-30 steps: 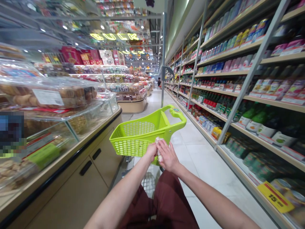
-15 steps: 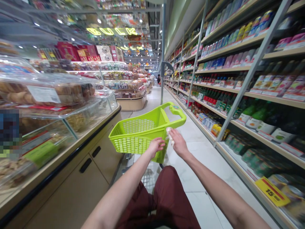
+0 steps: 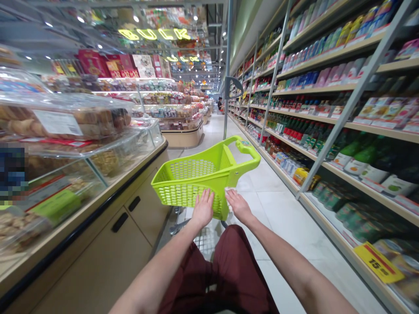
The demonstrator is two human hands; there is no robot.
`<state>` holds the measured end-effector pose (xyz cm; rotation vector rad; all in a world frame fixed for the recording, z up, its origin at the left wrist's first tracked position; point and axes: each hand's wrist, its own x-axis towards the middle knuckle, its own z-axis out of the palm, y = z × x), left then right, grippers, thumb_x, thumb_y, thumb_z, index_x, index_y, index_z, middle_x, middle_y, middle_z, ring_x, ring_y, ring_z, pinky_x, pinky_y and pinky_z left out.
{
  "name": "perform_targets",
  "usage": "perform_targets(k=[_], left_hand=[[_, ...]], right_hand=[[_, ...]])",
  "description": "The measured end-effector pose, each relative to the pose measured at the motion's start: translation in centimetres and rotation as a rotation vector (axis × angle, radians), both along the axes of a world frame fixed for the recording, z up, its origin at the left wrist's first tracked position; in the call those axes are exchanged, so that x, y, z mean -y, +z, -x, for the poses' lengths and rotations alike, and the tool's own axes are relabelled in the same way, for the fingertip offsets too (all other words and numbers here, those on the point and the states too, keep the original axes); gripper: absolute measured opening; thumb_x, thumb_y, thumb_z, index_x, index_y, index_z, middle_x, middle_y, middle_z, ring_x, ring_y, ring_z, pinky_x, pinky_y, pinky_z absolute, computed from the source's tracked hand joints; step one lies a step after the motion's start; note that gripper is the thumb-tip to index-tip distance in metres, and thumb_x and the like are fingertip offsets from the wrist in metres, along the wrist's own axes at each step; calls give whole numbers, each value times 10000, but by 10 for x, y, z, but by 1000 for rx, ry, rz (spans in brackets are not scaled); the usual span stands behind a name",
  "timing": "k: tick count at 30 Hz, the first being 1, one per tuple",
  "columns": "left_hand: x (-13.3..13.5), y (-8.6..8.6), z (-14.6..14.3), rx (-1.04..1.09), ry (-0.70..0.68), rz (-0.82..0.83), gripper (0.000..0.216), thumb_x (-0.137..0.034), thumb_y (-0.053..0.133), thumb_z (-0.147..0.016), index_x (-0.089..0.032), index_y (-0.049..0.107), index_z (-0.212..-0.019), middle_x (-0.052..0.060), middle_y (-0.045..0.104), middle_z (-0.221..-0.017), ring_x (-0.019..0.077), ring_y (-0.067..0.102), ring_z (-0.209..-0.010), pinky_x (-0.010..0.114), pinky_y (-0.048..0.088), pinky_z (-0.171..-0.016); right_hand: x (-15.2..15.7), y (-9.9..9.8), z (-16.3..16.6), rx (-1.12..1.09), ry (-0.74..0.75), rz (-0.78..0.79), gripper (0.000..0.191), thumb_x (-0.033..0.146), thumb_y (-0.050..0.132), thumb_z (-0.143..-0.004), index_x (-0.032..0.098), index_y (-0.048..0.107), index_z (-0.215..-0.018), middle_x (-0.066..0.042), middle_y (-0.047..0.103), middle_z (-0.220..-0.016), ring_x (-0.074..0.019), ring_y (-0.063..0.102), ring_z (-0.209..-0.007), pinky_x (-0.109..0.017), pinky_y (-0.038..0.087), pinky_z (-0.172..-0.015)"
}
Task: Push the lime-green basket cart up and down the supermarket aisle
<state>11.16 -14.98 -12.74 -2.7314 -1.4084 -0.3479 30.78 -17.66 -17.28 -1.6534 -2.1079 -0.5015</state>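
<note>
A lime-green plastic shopping cart basket (image 3: 183, 192) with slotted sides and a looped handle stands before my knees. My left hand (image 3: 203, 209) lies against its near side wall, fingers stretched out, holding nothing. With my right hand (image 3: 238, 206) I press a crumpled white cloth or tissue (image 3: 230, 190) against the basket's upright edge below the handle (image 3: 252, 162). Most of the cloth is hidden under my fingers. Inside the basket I see no goods.
On the left runs a counter (image 3: 131, 235) topped with clear bins and packaged baked goods (image 3: 94, 122). Tall shelves (image 3: 327, 170) of bottles and cans line the right. A grey metal post (image 3: 226, 104) rises beyond the cart. Far down the aisle is a person (image 3: 220, 104).
My right hand has moved down and slightly left with the cloth, from below the handle to the upright edge. My left hand has straightened its fingers and shifted left onto the side wall.
</note>
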Motion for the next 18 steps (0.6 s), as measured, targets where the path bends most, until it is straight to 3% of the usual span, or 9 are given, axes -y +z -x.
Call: perform_targets(k=[2, 7, 9, 11, 16, 18], left_hand=[[-4, -2, 5, -16, 11, 1, 639, -144, 426, -718, -138, 279, -1340, 91, 189, -1452, 221, 131, -1340, 451, 153, -1085], [-8, 3, 9, -29, 49, 5, 645, -152, 422, -722, -132, 262, -1346, 93, 160, -1458, 225, 100, -1345, 458, 141, -1084], [-7, 5, 9, -22, 45, 3, 647, -157, 423, -724, -131, 256, -1349, 92, 148, -1461, 225, 94, -1346, 459, 134, -1085], [-6, 5, 8, -18, 39, -4, 649, -158, 426, -726, -137, 253, -1351, 88, 146, -1462, 223, 95, -1346, 457, 130, -1086], [-8, -3, 13, -31, 38, -18, 645, -152, 428, -731, -155, 253, -1351, 74, 144, -1464, 219, 89, -1347, 445, 137, -1088], [-10, -5, 17, -36, 45, -9, 636, -142, 416, -733, -150, 259, -1349, 76, 142, -1464, 220, 86, -1347, 448, 142, -1086]], right_hand=[[1, 9, -1, -9, 52, -42, 447, 46, 363, -783, 159, 538, -1179, -82, 455, -1293, -183, 344, -1252, -343, 373, -969], [-18, 84, -13, -143, -30, -390, 511, 49, 341, -784, 168, 440, -1272, -75, 329, -1381, -174, 188, -1324, -401, 260, -1056], [-27, 98, -16, -166, -85, -435, 502, 57, 335, -797, 172, 432, -1276, -78, 314, -1388, -178, 170, -1329, -427, 237, -1061], [-32, 88, -14, -146, -81, -387, 480, 61, 335, -808, 171, 451, -1261, -82, 324, -1383, -179, 175, -1328, -422, 256, -1052], [-21, 5, 3, -35, 28, -71, 452, 44, 364, -791, 162, 522, -1197, -99, 398, -1334, -199, 292, -1283, -394, 366, -987], [-16, -13, 9, -16, 62, 11, 433, 40, 380, -779, 150, 553, -1160, -114, 440, -1299, -199, 352, -1250, -382, 386, -976]])
